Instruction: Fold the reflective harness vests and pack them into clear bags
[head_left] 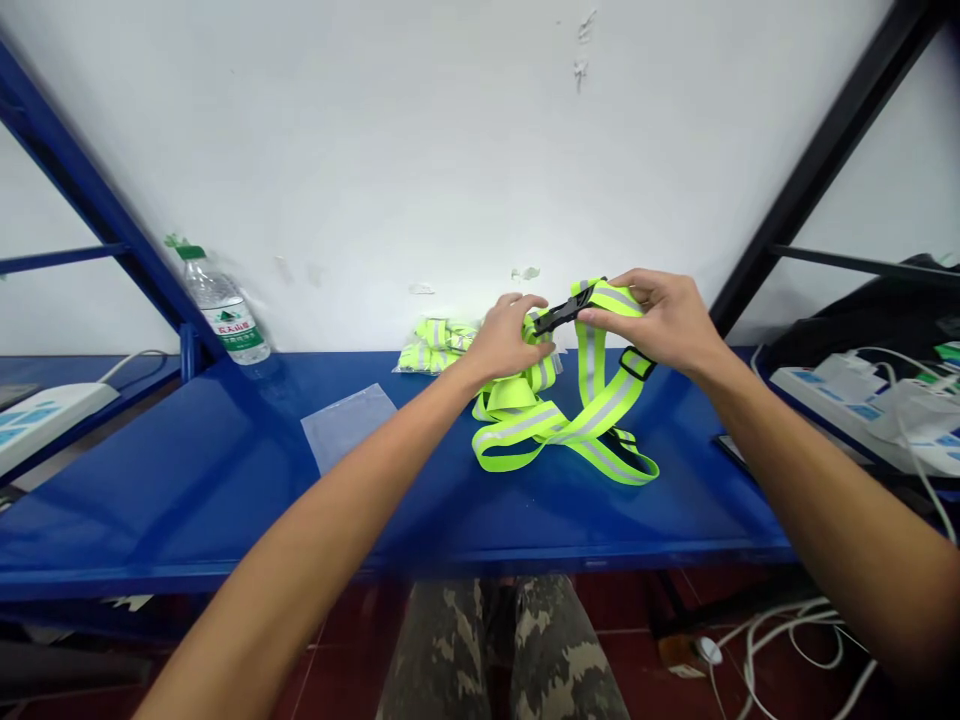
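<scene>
A neon yellow reflective strap harness [592, 425] with grey stripes and black buckles hangs from both my hands, its lower loops lying on the blue table. Between the hands runs a black side-release buckle [559, 314], whose two halves look joined. My left hand [510, 335] is closed around the strap at the buckle's left end. My right hand [656, 315] pinches the strap at the buckle's right end. A black strap slider [637, 363] sits just below the right hand. Behind the left hand, more folded neon straps [435, 345] lie in clear plastic by the wall.
A clear flat plastic bag [346, 425] lies on the blue table [225, 480]. At the back left a water bottle [225, 305] leans against the wall. A dark phone-like object [731, 450] is by my right forearm. Power strips [847, 400] and cables stand at the right.
</scene>
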